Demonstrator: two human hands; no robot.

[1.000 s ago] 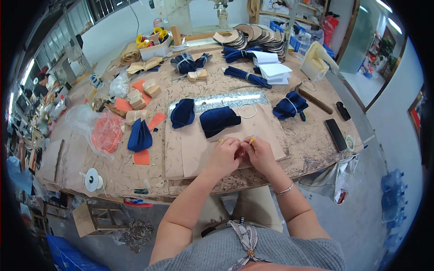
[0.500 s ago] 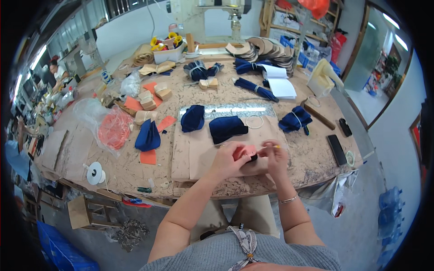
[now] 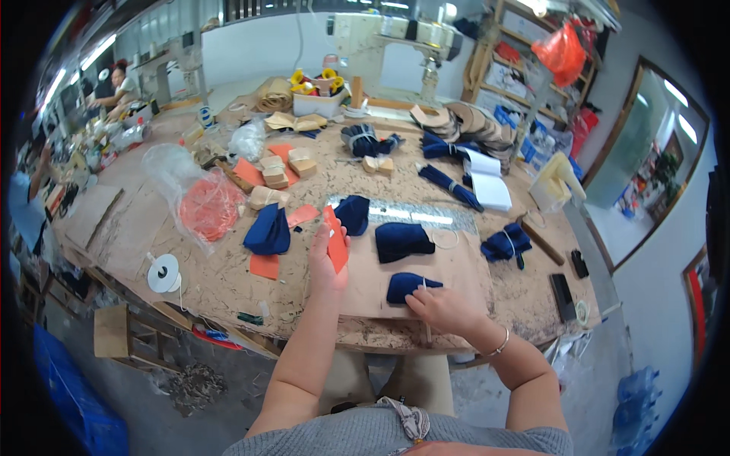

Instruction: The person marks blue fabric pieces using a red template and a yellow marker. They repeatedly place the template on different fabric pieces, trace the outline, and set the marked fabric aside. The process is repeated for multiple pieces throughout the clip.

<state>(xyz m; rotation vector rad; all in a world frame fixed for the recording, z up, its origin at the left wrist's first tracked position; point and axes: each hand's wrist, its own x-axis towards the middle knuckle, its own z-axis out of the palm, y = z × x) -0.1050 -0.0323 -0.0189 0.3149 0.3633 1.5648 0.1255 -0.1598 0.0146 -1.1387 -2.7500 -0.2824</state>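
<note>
My left hand (image 3: pixel 328 262) is raised at the left of the tan board (image 3: pixel 365 302), gripping a coral-orange piece of sheet (image 3: pixel 337 245). My right hand (image 3: pixel 447 310) is over the board with its fingers pinched on a thin pale stick (image 3: pixel 425 284). That stick crosses a small navy fabric piece (image 3: pixel 403 288) lying flat on the board. Beyond it rests a larger navy fabric piece (image 3: pixel 401 242), beside a pale ring (image 3: pixel 446 240). Another navy piece (image 3: pixel 353 213) sits just behind my left hand.
To the left are a navy stack (image 3: pixel 268 229), coral scraps (image 3: pixel 264 266), a plastic bag with coral contents (image 3: pixel 208 209) and a white spool (image 3: pixel 163 273). A tied navy bundle (image 3: pixel 506 242), a hammer (image 3: pixel 543 242) and a black case (image 3: pixel 563 297) lie right. A sewing machine (image 3: pixel 395 30) stands behind.
My hands have parted: the left moved left, keeping the coral piece, and the right came down over the board. A small navy piece now lies under the right hand. The view has shifted.
</note>
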